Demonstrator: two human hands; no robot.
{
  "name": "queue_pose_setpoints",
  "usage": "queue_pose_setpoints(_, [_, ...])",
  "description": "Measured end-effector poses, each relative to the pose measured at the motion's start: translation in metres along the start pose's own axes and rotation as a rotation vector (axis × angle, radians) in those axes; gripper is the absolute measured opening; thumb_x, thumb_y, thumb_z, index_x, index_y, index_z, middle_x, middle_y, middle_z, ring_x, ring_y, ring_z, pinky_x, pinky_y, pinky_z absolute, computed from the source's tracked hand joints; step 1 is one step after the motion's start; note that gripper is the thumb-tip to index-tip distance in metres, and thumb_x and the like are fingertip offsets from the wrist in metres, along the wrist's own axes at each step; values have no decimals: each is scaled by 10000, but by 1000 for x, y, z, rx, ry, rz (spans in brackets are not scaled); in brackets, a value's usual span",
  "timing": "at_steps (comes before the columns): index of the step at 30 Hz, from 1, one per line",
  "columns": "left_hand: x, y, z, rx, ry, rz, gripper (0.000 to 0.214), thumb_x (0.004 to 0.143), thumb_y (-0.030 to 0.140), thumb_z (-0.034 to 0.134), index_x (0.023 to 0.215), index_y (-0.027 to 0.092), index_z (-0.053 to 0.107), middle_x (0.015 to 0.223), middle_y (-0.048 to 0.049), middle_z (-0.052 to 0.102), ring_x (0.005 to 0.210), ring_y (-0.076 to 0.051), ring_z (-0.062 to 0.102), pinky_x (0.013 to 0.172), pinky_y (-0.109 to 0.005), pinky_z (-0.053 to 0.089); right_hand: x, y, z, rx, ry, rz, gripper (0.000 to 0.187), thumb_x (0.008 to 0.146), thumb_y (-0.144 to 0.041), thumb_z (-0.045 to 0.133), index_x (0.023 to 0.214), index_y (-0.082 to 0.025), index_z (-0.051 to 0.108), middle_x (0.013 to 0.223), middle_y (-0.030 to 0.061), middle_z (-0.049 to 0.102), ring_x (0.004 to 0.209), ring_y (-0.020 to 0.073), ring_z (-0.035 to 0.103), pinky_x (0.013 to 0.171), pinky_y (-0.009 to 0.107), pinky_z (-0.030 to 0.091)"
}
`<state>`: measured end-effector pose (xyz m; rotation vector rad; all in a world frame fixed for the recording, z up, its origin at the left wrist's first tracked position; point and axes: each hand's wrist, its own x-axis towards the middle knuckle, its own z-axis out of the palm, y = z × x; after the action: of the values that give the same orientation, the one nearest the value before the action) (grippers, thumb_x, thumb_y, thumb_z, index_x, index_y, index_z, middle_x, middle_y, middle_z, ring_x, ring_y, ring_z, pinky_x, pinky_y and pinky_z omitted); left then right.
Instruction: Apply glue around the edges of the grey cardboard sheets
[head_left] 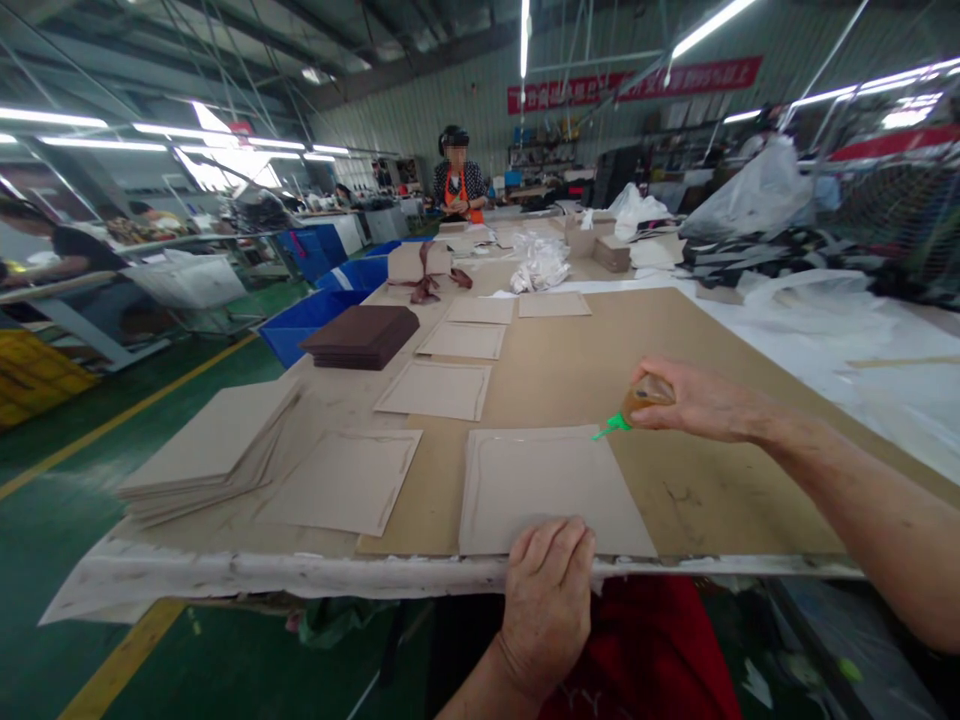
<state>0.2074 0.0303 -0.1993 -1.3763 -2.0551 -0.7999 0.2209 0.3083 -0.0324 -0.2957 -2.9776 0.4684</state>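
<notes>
My right hand (694, 400) is closed round a small glue bottle (637, 400) whose green nozzle (609, 427) touches the top right corner of a grey card square (551, 485). A glossy line of glue runs along that card's edges. My left hand (549, 590) rests on the card's near edge at the table rim, fingers bent over it and pressing it down. More grey card squares (439, 388) lie in a row running away across the brown board (600, 360).
A fanned stack of grey cards (214, 450) sits at the near left, a dark brown stack (361, 335) behind it. Blue bins (311, 320) stand left of the table. White bags (540, 265) and boxes lie farther back, where a person in an orange apron stands.
</notes>
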Motion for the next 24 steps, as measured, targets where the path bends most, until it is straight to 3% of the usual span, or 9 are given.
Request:
queue_pose_setpoints(5, [2,0,-1,-8,6,9,306,977,189,404,1149,170,657,1178,-41,700,1094,-208,587,995,-379,372,-13,15,-3,46,9,60,345,785,-494,677,972,-227,564,762,8,630,667,203,569,569,304,349])
queue_pose_setpoints(12, [5,0,-4,-16,7,10,281,953,150,448,1137,175,659,1166,-34,706,1081,-198,592,980,-374,383,-16,7,0,6,29,-10,340,794,-465,680,1009,-225,572,847,19,623,739,209,564,629,318,367])
queue_pose_setpoints(21, [7,0,-7,-18,-18,8,285,967,165,441,1152,176,657,1159,-43,713,1071,-209,603,972,-386,386,-66,-20,-21,49,-220,-165,271,836,-467,652,970,-240,588,920,24,625,815,219,580,697,331,394])
queue_pose_setpoints(24, [9,0,-8,-16,-18,11,286,965,158,437,1145,174,659,1151,-46,715,1062,-213,607,962,-388,393,-53,-11,-13,-7,-118,-130,308,848,-484,627,1023,-239,567,953,34,617,837,233,574,716,347,393])
